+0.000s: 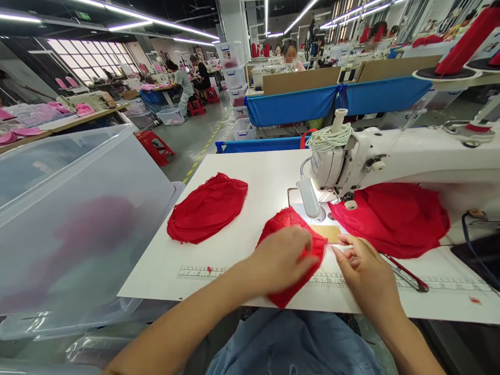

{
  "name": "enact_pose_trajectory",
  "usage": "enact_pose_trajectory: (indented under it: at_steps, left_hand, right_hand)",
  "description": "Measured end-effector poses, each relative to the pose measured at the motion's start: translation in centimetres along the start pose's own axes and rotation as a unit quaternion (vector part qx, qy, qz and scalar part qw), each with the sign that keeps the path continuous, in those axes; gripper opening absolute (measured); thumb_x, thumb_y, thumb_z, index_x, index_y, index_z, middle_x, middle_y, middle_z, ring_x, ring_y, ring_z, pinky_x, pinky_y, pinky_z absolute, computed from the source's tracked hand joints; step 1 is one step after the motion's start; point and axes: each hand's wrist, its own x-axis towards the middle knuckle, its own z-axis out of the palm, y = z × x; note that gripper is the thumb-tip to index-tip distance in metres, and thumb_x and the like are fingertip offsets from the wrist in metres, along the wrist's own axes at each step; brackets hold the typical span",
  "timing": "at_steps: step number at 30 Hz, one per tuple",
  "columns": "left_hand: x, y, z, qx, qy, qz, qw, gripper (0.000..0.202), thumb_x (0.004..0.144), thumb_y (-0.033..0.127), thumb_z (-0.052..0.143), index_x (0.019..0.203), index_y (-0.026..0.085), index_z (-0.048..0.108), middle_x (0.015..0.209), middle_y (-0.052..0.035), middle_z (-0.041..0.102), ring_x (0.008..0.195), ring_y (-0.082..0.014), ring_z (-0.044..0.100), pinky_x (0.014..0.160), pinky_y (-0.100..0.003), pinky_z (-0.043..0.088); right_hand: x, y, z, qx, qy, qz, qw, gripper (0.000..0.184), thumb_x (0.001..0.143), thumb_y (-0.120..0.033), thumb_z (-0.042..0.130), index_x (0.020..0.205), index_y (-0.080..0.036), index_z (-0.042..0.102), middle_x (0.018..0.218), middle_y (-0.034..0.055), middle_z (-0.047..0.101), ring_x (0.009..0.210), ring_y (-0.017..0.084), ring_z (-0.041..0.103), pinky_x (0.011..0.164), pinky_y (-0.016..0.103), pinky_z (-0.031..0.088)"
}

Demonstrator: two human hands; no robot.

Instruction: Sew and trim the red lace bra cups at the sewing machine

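A red lace fabric piece (287,225) lies on the white table (253,182) in front of the sewing machine (390,156), its far end near the presser foot (312,200). My left hand (283,258) lies on top of it with fingers curled, pressing and gripping it. My right hand (365,271) rests just right of the piece, fingers together and pinching at its edge beside the tan needle plate (327,233). Whether those fingers actually hold the fabric is hard to see.
A stack of red lace pieces (207,208) lies to the left, another red pile (394,219) under the machine arm. Red-handled scissors (408,273) lie at right. A clear plastic bin (70,219) stands at left. Other workers sit at distant tables.
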Motion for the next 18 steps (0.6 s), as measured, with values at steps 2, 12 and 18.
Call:
enact_pose_trajectory:
  at_steps: [2, 12, 18]
  left_hand:
    - [-2.3, 1.5, 0.8, 0.093, -0.064, 0.023, 0.993, 0.015, 0.085, 0.029, 0.059, 0.09, 0.016, 0.054, 0.092, -0.0074, 0.058, 0.082, -0.0228, 0.056, 0.071, -0.034, 0.049]
    - [-4.8, -1.3, 2.7, 0.136, -0.067, -0.069, 0.986, 0.017, 0.08, 0.003, 0.041, 0.083, 0.017, 0.051, 0.088, -0.0069, 0.057, 0.08, -0.0203, 0.054, 0.072, -0.033, 0.047]
    - [-5.3, -2.5, 0.3, -0.119, -0.006, -0.133, 0.984, 0.016, 0.086, 0.014, 0.036, 0.072, 0.021, 0.038, 0.069, 0.0026, 0.046, 0.063, -0.014, 0.043, 0.06, -0.026, 0.039]
  right_hand:
    - [-0.7, -0.5, -0.4, -0.031, 0.013, -0.042, 0.999, 0.032, 0.095, -0.046, 0.041, 0.094, -0.021, 0.06, 0.09, 0.0049, 0.068, 0.066, 0.016, 0.063, 0.054, 0.026, 0.045]
    - [-1.9, 1.3, -1.6, -0.164, -0.057, -0.034, 0.984, 0.033, 0.096, -0.037, 0.033, 0.077, -0.024, 0.058, 0.08, 0.0017, 0.068, 0.058, 0.017, 0.061, 0.042, 0.027, 0.032]
    - [-2.1, 5.3, -7.3, -0.068, -0.087, 0.076, 0.991, 0.032, 0.085, -0.054, 0.045, 0.079, -0.03, 0.064, 0.072, -0.0003, 0.071, 0.048, 0.018, 0.062, 0.037, 0.028, 0.039]
